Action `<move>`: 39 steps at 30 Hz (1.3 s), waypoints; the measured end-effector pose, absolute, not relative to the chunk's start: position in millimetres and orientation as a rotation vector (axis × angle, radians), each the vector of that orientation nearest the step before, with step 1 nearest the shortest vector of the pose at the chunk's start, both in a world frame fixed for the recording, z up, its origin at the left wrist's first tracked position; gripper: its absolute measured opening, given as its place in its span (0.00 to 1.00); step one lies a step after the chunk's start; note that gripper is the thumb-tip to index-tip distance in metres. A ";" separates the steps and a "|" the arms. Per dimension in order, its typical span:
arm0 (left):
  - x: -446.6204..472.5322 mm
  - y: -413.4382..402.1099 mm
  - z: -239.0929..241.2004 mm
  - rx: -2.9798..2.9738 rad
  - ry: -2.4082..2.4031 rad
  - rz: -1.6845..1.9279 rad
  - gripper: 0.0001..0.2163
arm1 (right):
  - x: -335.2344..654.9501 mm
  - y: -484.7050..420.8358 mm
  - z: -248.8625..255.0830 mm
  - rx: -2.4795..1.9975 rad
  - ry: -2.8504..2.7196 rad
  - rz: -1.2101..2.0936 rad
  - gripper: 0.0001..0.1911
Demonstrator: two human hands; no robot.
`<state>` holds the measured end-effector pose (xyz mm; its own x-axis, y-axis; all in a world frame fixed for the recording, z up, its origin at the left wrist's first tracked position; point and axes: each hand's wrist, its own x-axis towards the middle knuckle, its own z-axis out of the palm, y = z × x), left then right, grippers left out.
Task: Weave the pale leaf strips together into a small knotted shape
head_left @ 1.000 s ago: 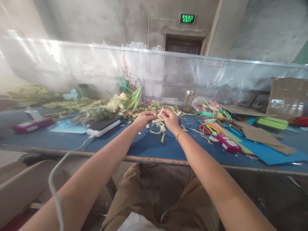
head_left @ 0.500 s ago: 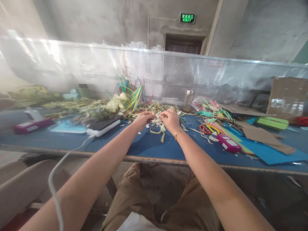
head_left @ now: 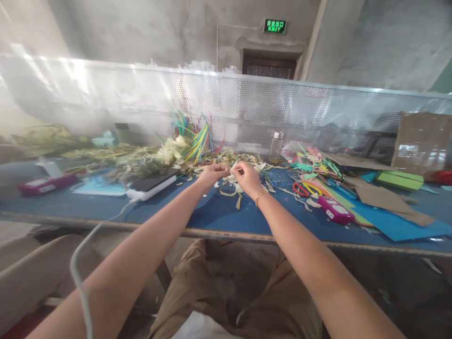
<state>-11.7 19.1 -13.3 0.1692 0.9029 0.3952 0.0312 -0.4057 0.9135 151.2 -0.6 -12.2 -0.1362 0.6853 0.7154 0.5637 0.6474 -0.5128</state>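
My left hand [head_left: 212, 175] and my right hand [head_left: 248, 179] meet over the middle of the blue table [head_left: 219, 212], fingertips nearly touching. Between them is a small pale strip [head_left: 234, 166], pinched by the fingers of both hands; whether it is paper or dried husk I cannot tell. Just below the hands lie cream-coloured scraps [head_left: 238, 189], some curled into ribbons. Behind them spreads a heap of dry greenish strips [head_left: 229, 157]. A gold chain bracelet [head_left: 260, 198] circles my right wrist.
On the left, a white device [head_left: 151, 186] trails a cable near my forearm, beside a purple box [head_left: 47, 184]. Coloured pipe cleaners [head_left: 194, 136] and a glass bottle [head_left: 276, 147] stand behind. At right are scissors [head_left: 300, 189], another purple box [head_left: 335, 210] and blue card [head_left: 399, 226].
My right hand has shifted slightly left and turned, its fingers more curled. The pale strip between the hands now stands up more visibly. My left hand has barely moved.
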 end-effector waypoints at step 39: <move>-8.0 18.9 -14.0 1.631 0.863 1.410 0.11 | 143.1 12.5 -25.1 -1.026 -1.544 0.584 0.10</move>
<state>-8.0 18.9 -14.0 0.1475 0.8829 0.4459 -0.0041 -0.4503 0.8929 143.1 12.5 -25.1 0.0158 0.8519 0.5235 0.2928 0.4967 -0.8170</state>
